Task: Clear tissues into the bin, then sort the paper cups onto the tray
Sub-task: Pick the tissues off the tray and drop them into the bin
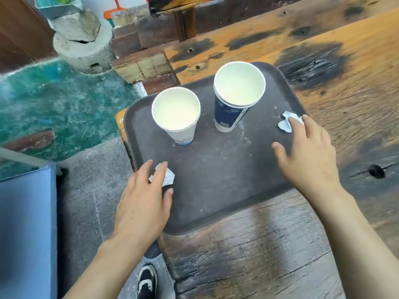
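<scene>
A dark brown tray [216,180] lies on the wooden table. Two paper cups stand upright on it: a white cup [176,114] at the left, and a blue-and-white cup [236,96] that looks like two nested cups at the right. A crumpled tissue [168,178] lies near the tray's left edge under the fingers of my left hand [144,201]. A second crumpled tissue [286,123] lies at the tray's right edge, touched by the fingertips of my right hand [308,154]. Both hands rest with spread fingers on the tissues, not closed around them.
The wooden table [280,244] extends right and toward me. A blue bin-like container [26,223] stands on the floor at the left. Stone blocks [79,42] and wood beams sit at the back left. My shoe [148,281] is below the table edge.
</scene>
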The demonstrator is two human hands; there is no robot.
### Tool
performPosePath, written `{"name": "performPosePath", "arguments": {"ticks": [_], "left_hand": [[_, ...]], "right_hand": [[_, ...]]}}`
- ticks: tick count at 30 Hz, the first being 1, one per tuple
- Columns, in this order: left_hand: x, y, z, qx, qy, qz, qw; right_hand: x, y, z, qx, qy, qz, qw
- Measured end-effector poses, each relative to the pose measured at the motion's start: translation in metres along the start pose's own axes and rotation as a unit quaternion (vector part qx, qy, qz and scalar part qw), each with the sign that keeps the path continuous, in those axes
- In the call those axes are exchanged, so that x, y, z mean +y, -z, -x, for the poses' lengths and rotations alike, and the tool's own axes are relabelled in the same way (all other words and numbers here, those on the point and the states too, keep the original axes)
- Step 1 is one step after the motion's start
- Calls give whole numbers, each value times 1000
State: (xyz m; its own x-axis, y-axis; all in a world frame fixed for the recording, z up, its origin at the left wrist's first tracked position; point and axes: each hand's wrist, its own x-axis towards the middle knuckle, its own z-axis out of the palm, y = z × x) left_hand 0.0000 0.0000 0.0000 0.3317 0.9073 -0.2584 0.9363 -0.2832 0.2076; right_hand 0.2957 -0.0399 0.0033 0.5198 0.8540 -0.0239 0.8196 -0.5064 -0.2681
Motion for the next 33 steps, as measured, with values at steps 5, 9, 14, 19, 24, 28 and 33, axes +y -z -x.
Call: {"name": "performPosePath", "arguments": {"ticks": [5,9,14,19,24,28,33], "left_hand": [[-1,-26,-16,-19,0,-18,1000],[-5,-38,-21,-5,-3,-14,1000],[-4,-41,-31,35,-6,20,999],[-2,-31,-32,71,-4,67,995],[4,-9,-17,111,-11,94,989],[0,13,1,119,-4,160,980],[-23,38,22,155,-9,200,967]], "right_hand": [[20,-34,-38,-31,-18,22,999],[31,-50,-58,-39,-20,30,999],[38,-60,-63,-15,-17,23,999],[30,-54,-51,15,-30,-1,999],[4,-25,-21,71,-5,-33,997],[-36,-1,20,86,30,-90,992],[-93,20,65,107,81,-160,978]]}}
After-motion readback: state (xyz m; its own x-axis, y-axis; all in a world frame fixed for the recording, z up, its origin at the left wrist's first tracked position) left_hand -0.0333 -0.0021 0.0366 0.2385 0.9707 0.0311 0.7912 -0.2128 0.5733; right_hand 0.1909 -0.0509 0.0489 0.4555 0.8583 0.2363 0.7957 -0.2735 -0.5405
